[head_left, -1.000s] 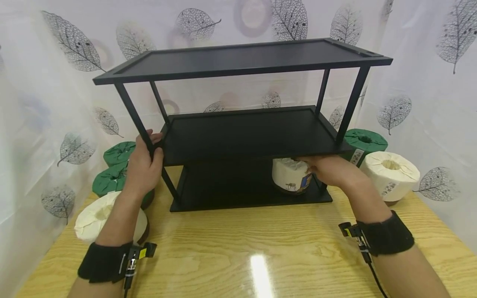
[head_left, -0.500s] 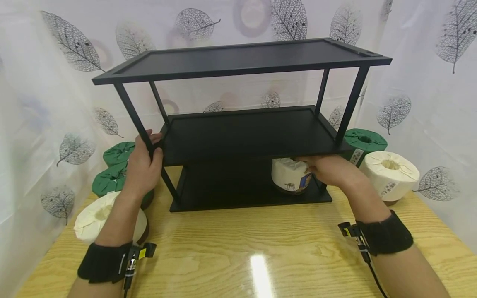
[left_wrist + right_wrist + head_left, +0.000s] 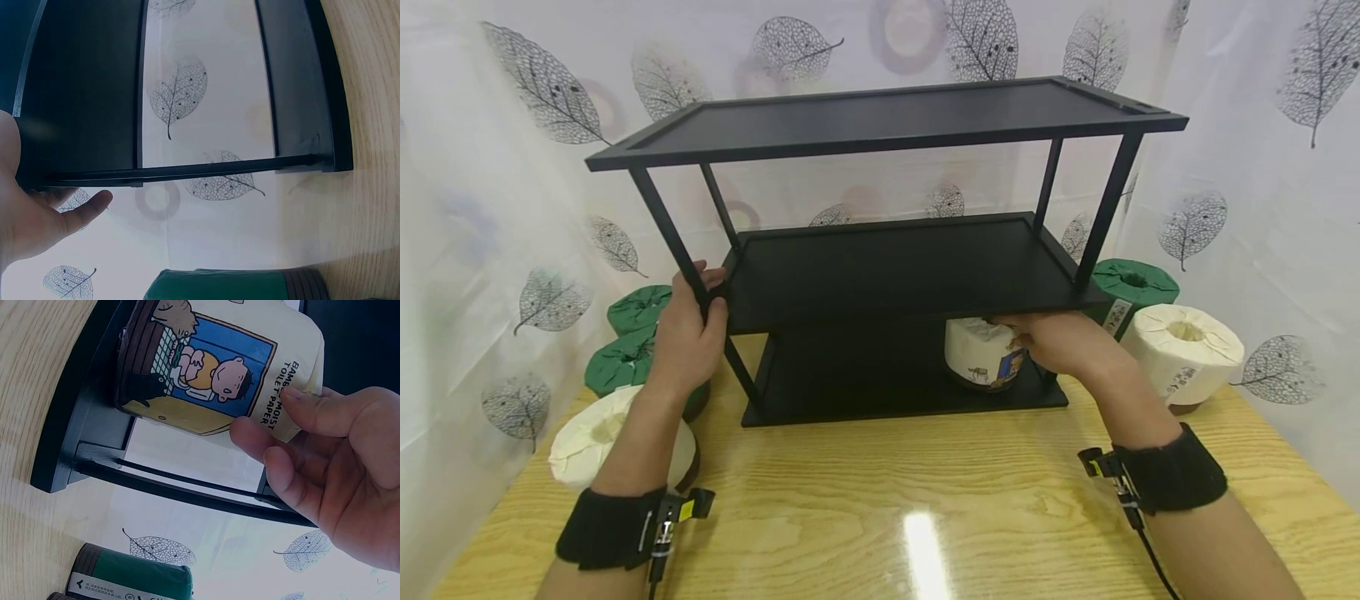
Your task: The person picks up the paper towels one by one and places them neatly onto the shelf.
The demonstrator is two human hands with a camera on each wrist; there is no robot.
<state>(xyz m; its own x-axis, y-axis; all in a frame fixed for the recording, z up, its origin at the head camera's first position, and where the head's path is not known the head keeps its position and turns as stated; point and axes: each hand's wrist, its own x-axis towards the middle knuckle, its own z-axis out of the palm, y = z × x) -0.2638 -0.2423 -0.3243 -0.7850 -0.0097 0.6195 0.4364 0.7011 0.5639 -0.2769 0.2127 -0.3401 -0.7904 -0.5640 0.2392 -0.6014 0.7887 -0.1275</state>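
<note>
A black rack [image 3: 880, 271] with three tiers stands on the wooden table. On the right of its bottom tier is a cream-wrapped toilet paper roll [image 3: 977, 354]; a cartoon picture shows on its wrapper [image 3: 206, 369] in the right wrist view. My right hand [image 3: 1060, 337] reaches in under the middle tier and pinches the roll at its upper right edge, thumb and fingertips [image 3: 250, 439] on the paper. With my left hand [image 3: 688, 337] I hold the rack's left front post at the middle tier, thumb in front and fingers behind.
Left of the rack, two green rolls [image 3: 621, 358] and a cream roll [image 3: 576, 437] stand close to my left forearm. Beyond the right side are a green roll [image 3: 1142, 287] and a cream roll [image 3: 1183, 358]. A leaf-patterned curtain [image 3: 865, 196] hangs behind.
The toilet paper roll and my right hand have shifted very slightly left, the roll turning a little. My left hand and the rack have stayed put.
</note>
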